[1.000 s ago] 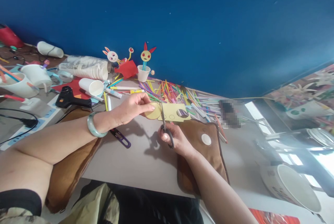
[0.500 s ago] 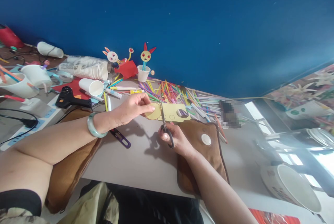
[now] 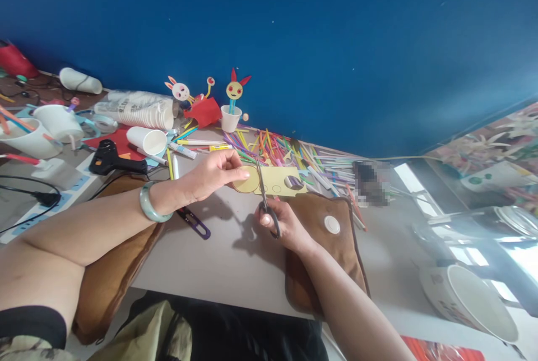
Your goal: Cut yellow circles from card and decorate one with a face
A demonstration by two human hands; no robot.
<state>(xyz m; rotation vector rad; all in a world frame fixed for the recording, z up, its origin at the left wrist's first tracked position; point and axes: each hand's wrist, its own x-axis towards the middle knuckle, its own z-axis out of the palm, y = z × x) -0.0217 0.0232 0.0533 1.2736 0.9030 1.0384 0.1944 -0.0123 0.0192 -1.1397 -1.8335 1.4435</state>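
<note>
Between the thumb and fingers of my left hand [image 3: 216, 174] is the left end of a sheet of yellow paper [image 3: 286, 173]. A large circle is outlined at that end, with smaller drawn circles beside it and a cut-out hole toward the right. My right hand [image 3: 283, 223] is closed around the black handles of a pair of scissors [image 3: 263, 195]. Their blades point away from me and lie against the paper at the right edge of the large circle. Below my left wrist, a dark purple utility knife [image 3: 196, 223] rests on the table.
Colourful straws or sticks [image 3: 290, 151] spread behind the paper. A black glue gun [image 3: 115, 158] and a white paper cup [image 3: 147, 139] lie at left. Two paper rabbit figures [image 3: 234, 92] stand by the wall. Brown cushions [image 3: 328, 254] flank the work area; a bowl [image 3: 466, 299] sits at right.
</note>
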